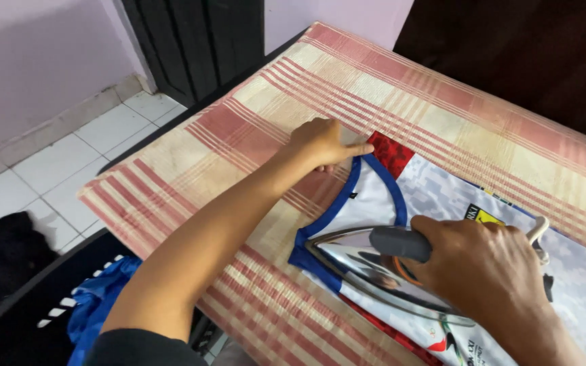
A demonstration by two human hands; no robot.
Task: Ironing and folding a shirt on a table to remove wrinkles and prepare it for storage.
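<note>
A white sports shirt (442,196) with blue collar trim and red shoulder patches lies flat on a table covered by a red-and-cream plaid cloth (252,135). My right hand (483,271) grips the grey handle of a shiny metal iron (367,261), which rests on the shirt's collar area with its tip pointing left. My left hand (320,144) presses down on the shirt's red shoulder edge at the collar, fingers together and pointing right.
White floor tiles (83,156) and a pale wall lie to the left. A dark door (198,41) stands behind the table. Blue cloth (96,298) and dark clothes (1,257) lie in a dark basket at lower left. The table's edge runs along the left side.
</note>
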